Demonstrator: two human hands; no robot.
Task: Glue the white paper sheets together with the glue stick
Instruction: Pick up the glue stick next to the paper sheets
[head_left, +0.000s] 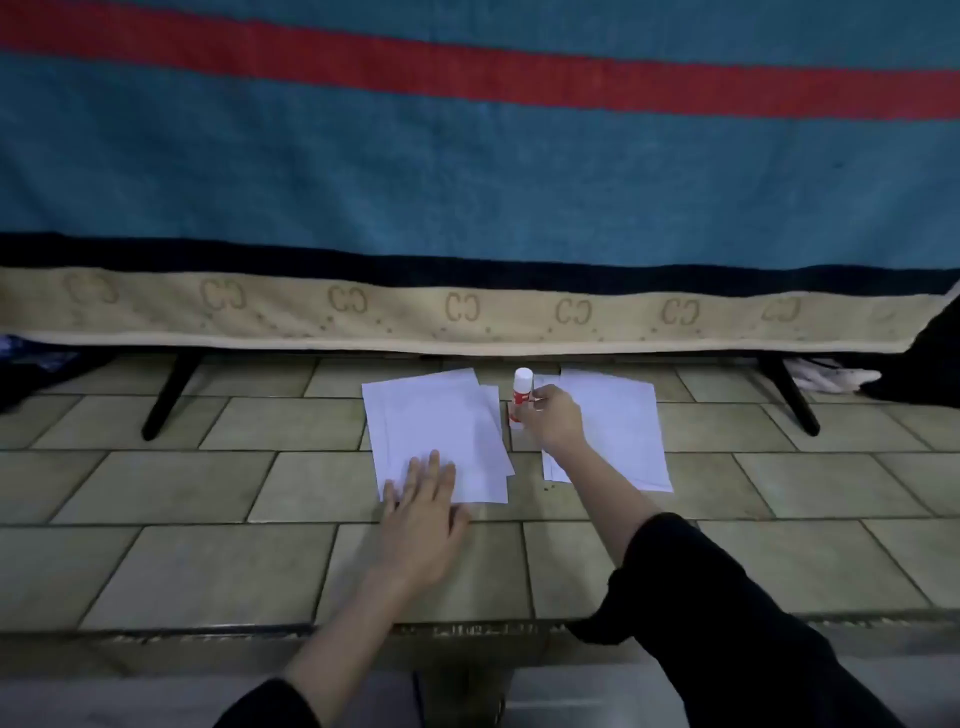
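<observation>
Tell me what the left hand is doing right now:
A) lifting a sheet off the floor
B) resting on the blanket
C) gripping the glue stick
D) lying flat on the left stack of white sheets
D: the left hand lies with straight fingers on the left paper stack, while the right hand holds the glue stick.

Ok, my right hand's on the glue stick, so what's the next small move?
Probably lift the glue stick toward the left paper stack: your right hand grips it upright between the stacks, cap on, while your left hand presses that stack flat.
</observation>
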